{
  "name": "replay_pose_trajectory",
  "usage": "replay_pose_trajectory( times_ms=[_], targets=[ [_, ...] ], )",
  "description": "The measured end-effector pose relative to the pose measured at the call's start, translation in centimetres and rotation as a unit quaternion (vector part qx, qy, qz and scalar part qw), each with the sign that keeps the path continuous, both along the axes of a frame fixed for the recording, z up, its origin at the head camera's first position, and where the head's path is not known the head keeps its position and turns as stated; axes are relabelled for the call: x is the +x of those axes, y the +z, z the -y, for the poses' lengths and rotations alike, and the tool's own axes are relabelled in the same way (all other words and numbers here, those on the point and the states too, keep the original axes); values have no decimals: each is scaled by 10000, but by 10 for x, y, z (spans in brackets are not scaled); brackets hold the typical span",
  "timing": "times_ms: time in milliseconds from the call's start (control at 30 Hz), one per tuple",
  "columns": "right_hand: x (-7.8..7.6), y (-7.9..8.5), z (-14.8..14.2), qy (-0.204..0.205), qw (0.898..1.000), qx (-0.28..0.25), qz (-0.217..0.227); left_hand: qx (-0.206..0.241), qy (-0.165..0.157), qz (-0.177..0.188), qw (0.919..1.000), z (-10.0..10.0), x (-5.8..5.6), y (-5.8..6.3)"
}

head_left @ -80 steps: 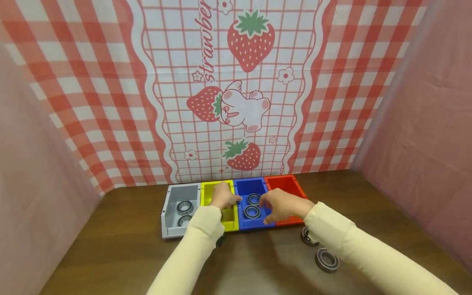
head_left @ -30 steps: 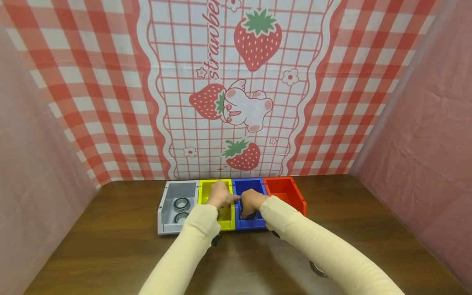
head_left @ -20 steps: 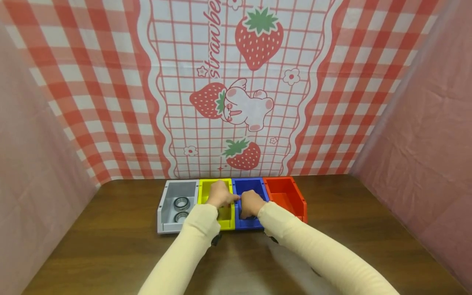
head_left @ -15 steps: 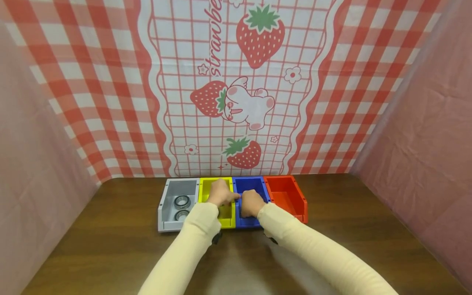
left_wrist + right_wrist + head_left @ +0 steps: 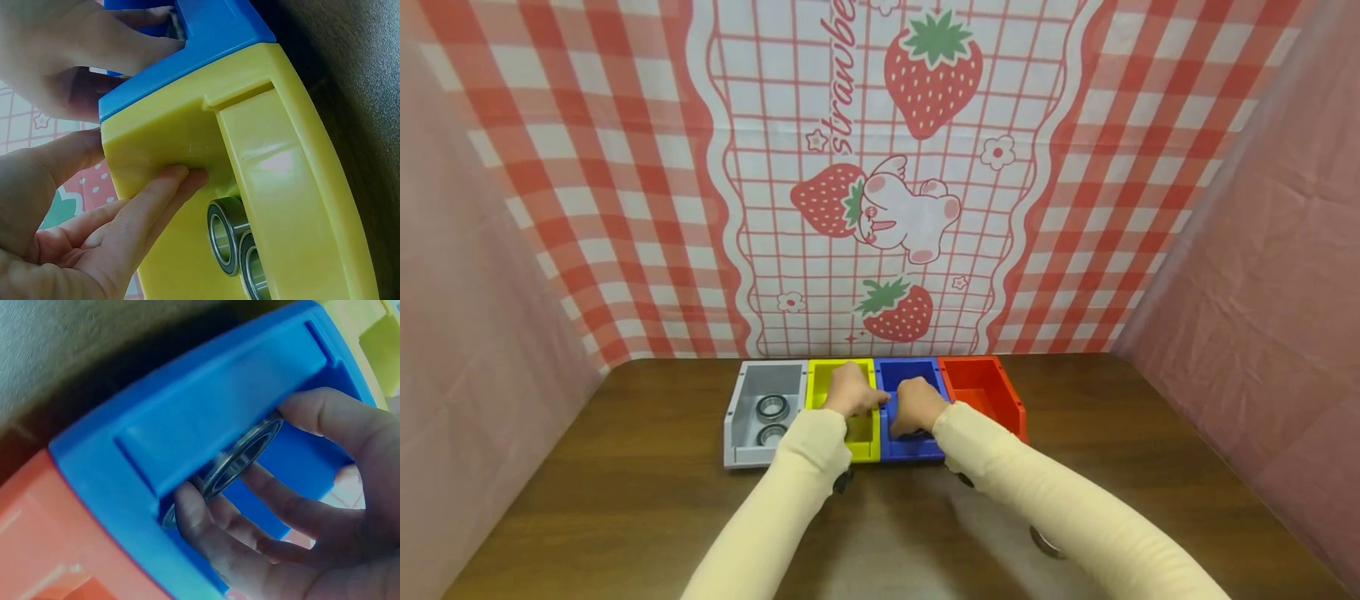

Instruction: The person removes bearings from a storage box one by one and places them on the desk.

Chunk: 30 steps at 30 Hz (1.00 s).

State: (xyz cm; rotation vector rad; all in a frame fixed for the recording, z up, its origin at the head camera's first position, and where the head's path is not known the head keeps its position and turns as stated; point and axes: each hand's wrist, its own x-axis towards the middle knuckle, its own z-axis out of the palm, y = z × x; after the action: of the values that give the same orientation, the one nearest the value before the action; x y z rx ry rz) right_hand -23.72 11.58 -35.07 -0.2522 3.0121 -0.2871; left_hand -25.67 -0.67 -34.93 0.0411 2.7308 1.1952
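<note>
Your right hand [image 5: 917,404] is down in the blue bin [image 5: 125,469], grip holding a steel bearing [image 5: 232,461]: thumb at one edge, a finger at the opposite edge, other fingers behind it. That bearing sits inside the blue bin, just behind the front wall; can't tell if it touches the floor. Part of what looks like a second ring [image 5: 167,518] shows beside your fingertip, mostly hidden.

Your left hand [image 5: 852,390] is at the yellow bin [image 5: 306,206], next bin over. Fingers fairly straight, tips touching the inner face of the side wall nearest blue, thumb up at the rim. Left grip has no bearing in it; can't tell how hard it presses. Two bearings [image 5: 235,219] are in the yellow bin, touching each other, close to its front wall, just beyond your fingertips.

Bins run side by side, your left to right: grey bin [image 5: 765,456], yellow, blue, red bin [image 5: 981,400]. Grey has two more rings [image 5: 762,410], one behind the other, nearer one partly covered by your left sleeve [image 5: 775,508].

On the brown worktop [image 5: 625,467], a ring-shaped piece [image 5: 1045,546] pokes out by your right sleeve [image 5: 1075,500]. Strawberry-print checked cloth [image 5: 925,200] hangs behind the bins.
</note>
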Motion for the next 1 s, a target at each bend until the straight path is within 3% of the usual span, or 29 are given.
replay_pose_trajectory(
  times_ms=[300,500,700,1000],
  targets=[
    [1,9,-11,149,9989,-268,356,-126,40,-107,9999,0,2,-1],
    [9,24,-18,205,9969,-470,590,-74,41,-87,9999,-1,2,-1],
    [18,37,-26,350,9950,-421,833,-101,42,-51,9999,-2,3,1],
    [27,40,-37,608,9952,-178,740,-41,46,-119,9999,0,5,2]
  ],
)
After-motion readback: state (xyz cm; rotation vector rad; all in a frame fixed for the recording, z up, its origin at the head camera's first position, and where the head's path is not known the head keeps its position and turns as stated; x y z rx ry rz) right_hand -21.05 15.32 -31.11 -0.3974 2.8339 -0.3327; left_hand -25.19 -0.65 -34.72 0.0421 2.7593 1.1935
